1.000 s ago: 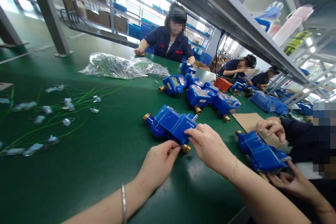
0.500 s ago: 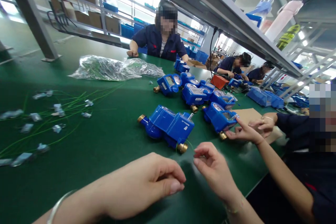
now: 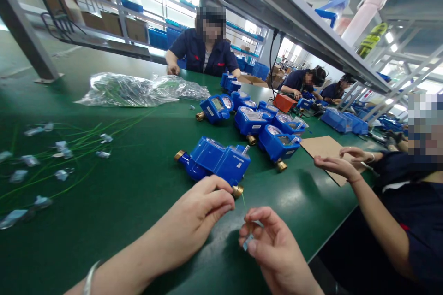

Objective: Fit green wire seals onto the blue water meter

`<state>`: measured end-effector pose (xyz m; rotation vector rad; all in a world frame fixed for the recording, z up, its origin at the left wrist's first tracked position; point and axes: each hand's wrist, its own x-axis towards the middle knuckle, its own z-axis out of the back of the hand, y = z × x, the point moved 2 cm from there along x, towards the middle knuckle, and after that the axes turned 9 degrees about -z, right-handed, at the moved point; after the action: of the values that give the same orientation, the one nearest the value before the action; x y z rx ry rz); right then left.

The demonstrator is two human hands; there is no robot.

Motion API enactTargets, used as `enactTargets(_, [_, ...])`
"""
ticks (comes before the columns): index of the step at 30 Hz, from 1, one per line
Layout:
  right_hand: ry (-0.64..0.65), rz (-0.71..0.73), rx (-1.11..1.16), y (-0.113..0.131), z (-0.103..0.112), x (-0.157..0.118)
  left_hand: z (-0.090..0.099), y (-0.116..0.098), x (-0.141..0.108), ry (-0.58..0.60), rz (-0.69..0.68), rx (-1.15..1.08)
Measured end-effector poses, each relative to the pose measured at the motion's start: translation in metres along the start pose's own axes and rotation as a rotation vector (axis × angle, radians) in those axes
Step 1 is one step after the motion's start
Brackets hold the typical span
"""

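Note:
A blue meter (image 3: pixel 219 159) with brass ends lies on the green table in front of me. My left hand (image 3: pixel 207 209) is at its near brass end (image 3: pixel 237 191), with fingers and thumb pinched together; what they grip is hidden. Below and to the right, my right hand (image 3: pixel 268 235) holds a small pale-blue tag (image 3: pixel 248 242) between thumb and fingers. A thin green wire (image 3: pixel 243 200) runs from the brass end down towards my right fingertips.
Several blue meters (image 3: pixel 251 120) stand behind. Tags with green wires (image 3: pixel 62 174) lie left, near a clear plastic bag (image 3: pixel 121 90). A co-worker's hands (image 3: pixel 337 166) are over cardboard (image 3: pixel 316 145) at right. Another person (image 3: pixel 207 55) sits opposite. A metal post (image 3: pixel 27 27) rises at left.
My left hand has moved up to the meter's brass end. My right hand has come down and turned, showing the tag. The co-worker's hands have left the right-hand meter.

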<state>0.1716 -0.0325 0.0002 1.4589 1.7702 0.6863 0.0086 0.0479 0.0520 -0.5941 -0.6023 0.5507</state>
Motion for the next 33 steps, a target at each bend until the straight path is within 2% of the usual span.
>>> enactTargets(3, [-0.071,0.015,-0.019,-0.005,0.001,-0.001,-0.005,-0.001,-0.002,0.051,0.016,-0.048])
enactTargets(6, [-0.082,0.002,0.021,-0.006,0.003,-0.001,-0.007,-0.002,-0.003,0.019,-0.007,-0.042])
enactTargets(9, [-0.112,0.08,-0.049,-0.004,0.006,0.001,-0.008,-0.004,-0.004,-0.004,-0.018,-0.092])
enactTargets(14, [-0.227,0.233,-0.176,0.005,0.01,0.012,-0.007,-0.007,-0.002,-0.062,0.165,-0.199])
enactTargets(17, [-0.203,0.29,-0.177,0.008,0.01,0.017,-0.01,-0.009,-0.001,-0.052,0.206,-0.186])
enactTargets(22, [-0.134,0.332,-0.224,0.008,0.01,0.018,-0.014,-0.01,-0.001,-0.099,0.213,-0.133])
enactTargets(33, [-0.055,0.29,-0.162,0.002,0.001,0.018,-0.021,-0.013,-0.006,-0.156,0.214,-0.069])
